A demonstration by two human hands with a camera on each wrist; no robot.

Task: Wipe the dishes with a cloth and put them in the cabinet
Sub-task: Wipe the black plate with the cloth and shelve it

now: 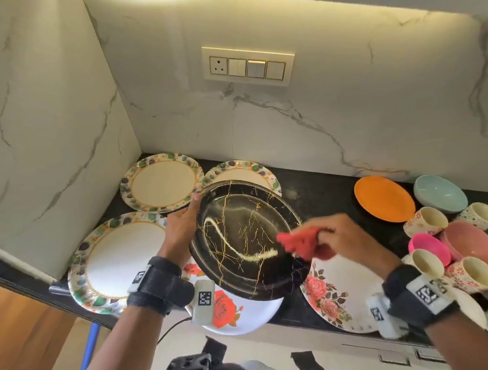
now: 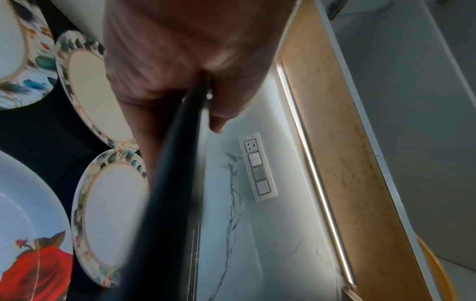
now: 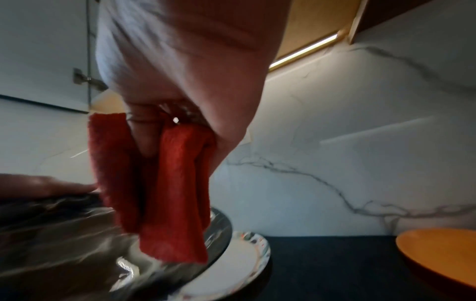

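No brand or readable writing shows; your wrist bands carry only square black-and-white code tags. Your left hand (image 1: 182, 227) holds the black plate (image 1: 248, 240) up off the desk (image 1: 325, 199), tilted toward you, with the thumb on the glossy face and the fingers (image 2: 144, 130) behind the rim. The plate is round and shiny, with thin gold veins like cracked marble. Your right hand (image 1: 346, 239) has its fingers curled around a bunched red cloth (image 1: 300, 243), which looks soft and fuzzy; folds of it hang down at the plate's right rim, though motion blur hides whether they touch. Your right forearm reaches in from the lower right. On the dark desk lie three round plates with leafy borders (image 1: 162, 182), a white plate with a red rose (image 1: 232, 311) under the black one, and a plate with pink roses (image 1: 341, 291). Farther right sit an orange plate (image 1: 384, 198), a pale blue bowl (image 1: 439, 194), pink bowls (image 1: 472, 242) and flowered cups (image 1: 425, 221). A switch panel (image 1: 248, 66) is set in the marble-look wall.
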